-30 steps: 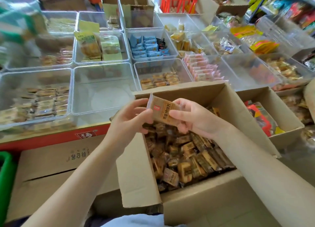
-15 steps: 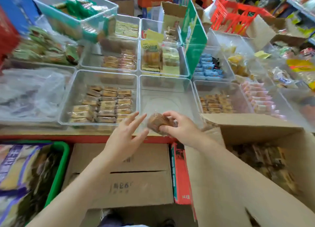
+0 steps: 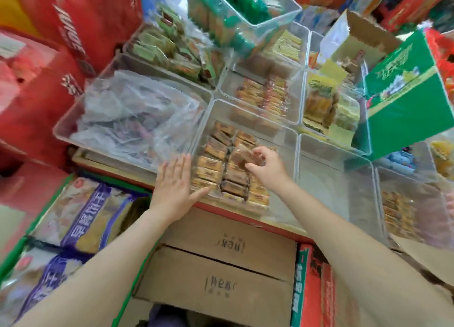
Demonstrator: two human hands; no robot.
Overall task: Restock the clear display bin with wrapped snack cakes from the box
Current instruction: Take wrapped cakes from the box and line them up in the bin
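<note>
Right hand (image 3: 266,167): pinching one wrapped cake (image 3: 242,154), poised over the clear bin (image 3: 282,140) of stacked cakes.
Left hand (image 3: 175,179): flat, fingers straight, resting against the bin's near-left wall, gripping nothing.
Box: only a cardboard flap (image 3: 422,255) shows at the right edge.
Risk: dropped crooked, the cake could sit skewed across the neat rows; the slick wrapper might slip from that fingertip pinch.
Risk two: a push from the flat palm could slide the bin.
Count: two hands, one cake held; three columns in the bin, blur prevents an exact tally.
</note>
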